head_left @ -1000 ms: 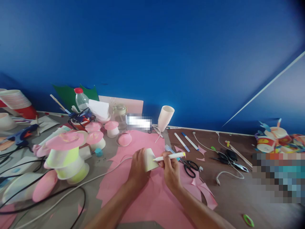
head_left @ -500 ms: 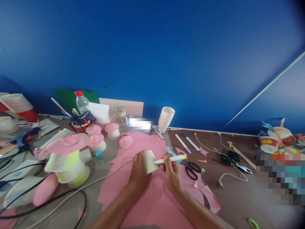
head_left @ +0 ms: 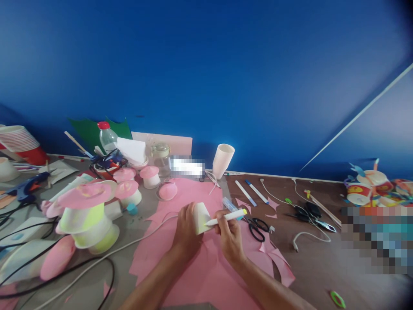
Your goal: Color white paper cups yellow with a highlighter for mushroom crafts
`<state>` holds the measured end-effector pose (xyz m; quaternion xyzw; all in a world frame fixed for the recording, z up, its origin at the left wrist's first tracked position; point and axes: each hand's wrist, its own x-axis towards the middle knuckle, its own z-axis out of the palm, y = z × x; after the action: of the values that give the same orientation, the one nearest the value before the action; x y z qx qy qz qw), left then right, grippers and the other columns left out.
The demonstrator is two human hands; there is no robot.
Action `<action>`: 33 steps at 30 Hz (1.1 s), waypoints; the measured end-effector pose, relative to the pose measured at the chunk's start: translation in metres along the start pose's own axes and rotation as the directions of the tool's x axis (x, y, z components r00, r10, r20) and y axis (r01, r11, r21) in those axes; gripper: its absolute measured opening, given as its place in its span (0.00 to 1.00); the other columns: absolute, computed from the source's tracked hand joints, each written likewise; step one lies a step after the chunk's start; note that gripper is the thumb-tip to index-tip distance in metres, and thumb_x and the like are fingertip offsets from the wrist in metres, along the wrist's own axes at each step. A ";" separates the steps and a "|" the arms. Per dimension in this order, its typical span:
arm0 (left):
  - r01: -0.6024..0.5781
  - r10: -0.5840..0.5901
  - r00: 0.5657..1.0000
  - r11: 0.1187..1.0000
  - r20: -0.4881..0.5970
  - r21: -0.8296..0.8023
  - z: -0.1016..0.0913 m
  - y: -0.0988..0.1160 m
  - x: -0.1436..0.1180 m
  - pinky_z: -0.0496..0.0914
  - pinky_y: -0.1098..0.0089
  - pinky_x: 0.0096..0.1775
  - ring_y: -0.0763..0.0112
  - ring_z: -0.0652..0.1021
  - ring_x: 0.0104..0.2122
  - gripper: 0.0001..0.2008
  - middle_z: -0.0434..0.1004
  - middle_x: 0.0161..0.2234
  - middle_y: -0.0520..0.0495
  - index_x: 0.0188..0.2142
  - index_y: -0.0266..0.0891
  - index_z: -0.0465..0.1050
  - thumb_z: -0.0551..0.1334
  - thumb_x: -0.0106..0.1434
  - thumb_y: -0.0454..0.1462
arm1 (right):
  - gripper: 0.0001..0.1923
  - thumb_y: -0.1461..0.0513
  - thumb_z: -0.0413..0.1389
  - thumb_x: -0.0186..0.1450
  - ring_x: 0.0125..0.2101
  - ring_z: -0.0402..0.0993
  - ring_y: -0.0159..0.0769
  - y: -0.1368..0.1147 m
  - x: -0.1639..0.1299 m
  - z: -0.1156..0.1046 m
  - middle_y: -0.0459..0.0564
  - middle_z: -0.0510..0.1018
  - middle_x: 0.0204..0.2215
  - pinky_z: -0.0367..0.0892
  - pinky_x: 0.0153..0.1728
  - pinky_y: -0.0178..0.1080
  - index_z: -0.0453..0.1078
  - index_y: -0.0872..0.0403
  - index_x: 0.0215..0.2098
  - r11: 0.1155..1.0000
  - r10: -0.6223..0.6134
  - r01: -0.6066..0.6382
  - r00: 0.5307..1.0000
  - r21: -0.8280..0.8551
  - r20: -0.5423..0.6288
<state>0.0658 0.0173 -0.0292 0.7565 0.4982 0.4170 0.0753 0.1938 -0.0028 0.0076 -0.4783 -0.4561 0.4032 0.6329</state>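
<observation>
Above a pink paper sheet, my left hand grips a small white paper cup tilted on its side, its wall showing pale yellow colouring. My right hand is closed around a white marker with a yellow end. The marker's tip meets the cup's wall near its lower part. Just right of that hand lie black-handled scissors and pink paper scraps. A clear-and-blue pen-like item rests behind the marker, partly covered.
Pink-topped cup shapes and black cables crowd the left. Behind stand a jar, a bottle and tall white cups. Two markers, white cables and decorated cups lie to the right. A blue wall closes the back.
The marker and my right hand have shifted slightly left, with the tip moving lower along the cup. The whole view has shifted a little; both grips stay the same.
</observation>
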 end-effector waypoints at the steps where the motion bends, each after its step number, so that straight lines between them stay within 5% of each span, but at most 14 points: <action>1: 0.000 0.000 1.000 1.000 0.007 0.001 0.000 0.000 0.000 0.72 0.52 0.43 0.54 0.72 0.43 0.19 0.70 0.44 0.37 0.52 0.37 0.57 0.56 0.62 0.34 | 0.23 0.45 0.53 0.65 0.17 0.54 0.29 0.000 0.000 0.000 0.39 0.59 0.14 0.53 0.18 0.33 0.65 0.52 0.24 1.000 -0.018 0.018 1.000 0.003 -0.010; 6: 0.036 -0.035 0.998 0.999 0.047 -0.031 -0.001 0.000 -0.001 0.70 0.51 0.48 0.54 0.71 0.47 0.19 0.69 0.48 0.36 0.53 0.37 0.58 0.56 0.62 0.33 | 0.22 0.44 0.48 0.68 0.17 0.56 0.30 0.000 0.002 0.001 0.40 0.63 0.16 0.55 0.20 0.34 0.69 0.53 0.34 0.999 -0.049 0.050 0.995 0.013 -0.082; 11: 0.160 -0.153 0.985 0.983 0.077 -0.087 -0.007 0.006 0.001 0.70 0.50 0.48 0.53 0.70 0.48 0.22 0.68 0.48 0.36 0.53 0.35 0.60 0.56 0.58 0.32 | 0.13 0.52 0.52 0.68 0.23 0.65 0.33 0.006 0.000 -0.002 0.43 0.69 0.22 0.63 0.28 0.36 0.70 0.52 0.39 0.969 -0.173 0.156 0.982 -0.191 -0.072; 14: 0.254 -0.243 0.966 0.957 0.087 -0.141 -0.011 0.008 0.003 0.70 0.51 0.48 0.52 0.69 0.49 0.26 0.67 0.49 0.37 0.55 0.36 0.60 0.56 0.55 0.30 | 0.08 0.59 0.51 0.67 0.32 0.70 0.36 0.013 -0.001 -0.003 0.47 0.73 0.32 0.66 0.35 0.39 0.70 0.51 0.41 0.913 -0.284 0.265 0.959 -0.310 -0.016; 21: 0.369 -0.368 0.929 0.903 0.047 -0.221 -0.013 0.013 0.003 0.70 0.54 0.47 0.53 0.70 0.48 0.27 0.66 0.49 0.38 0.54 0.38 0.63 0.57 0.53 0.30 | 0.15 0.67 0.49 0.62 0.31 0.71 0.37 0.028 -0.002 -0.004 0.47 0.72 0.32 0.68 0.33 0.39 0.67 0.51 0.46 0.821 -0.382 0.405 0.914 -0.403 0.139; 27: 0.276 -0.273 0.961 0.944 0.038 -0.179 -0.008 0.006 -0.001 0.70 0.48 0.49 0.48 0.69 0.51 0.31 0.66 0.51 0.35 0.58 0.37 0.59 0.62 0.54 0.35 | 0.16 0.69 0.51 0.62 0.31 0.71 0.37 0.029 -0.001 -0.007 0.49 0.72 0.34 0.69 0.32 0.39 0.67 0.52 0.47 0.742 -0.407 0.490 0.872 -0.458 0.273; 33: 0.198 -0.199 0.980 0.976 0.003 -0.085 -0.001 -0.001 -0.006 0.67 0.42 0.52 0.44 0.67 0.56 0.36 0.63 0.56 0.28 0.64 0.31 0.48 0.60 0.60 0.39 | 0.14 0.69 0.50 0.62 0.32 0.72 0.39 0.029 0.006 -0.011 0.49 0.74 0.33 0.70 0.33 0.42 0.68 0.53 0.45 0.737 -0.464 0.504 0.862 -0.451 0.205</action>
<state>0.0638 0.0125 -0.0322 0.6978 0.5533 0.4304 0.1473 0.2034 0.0063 -0.0213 -0.4711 -0.6759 0.1146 0.5551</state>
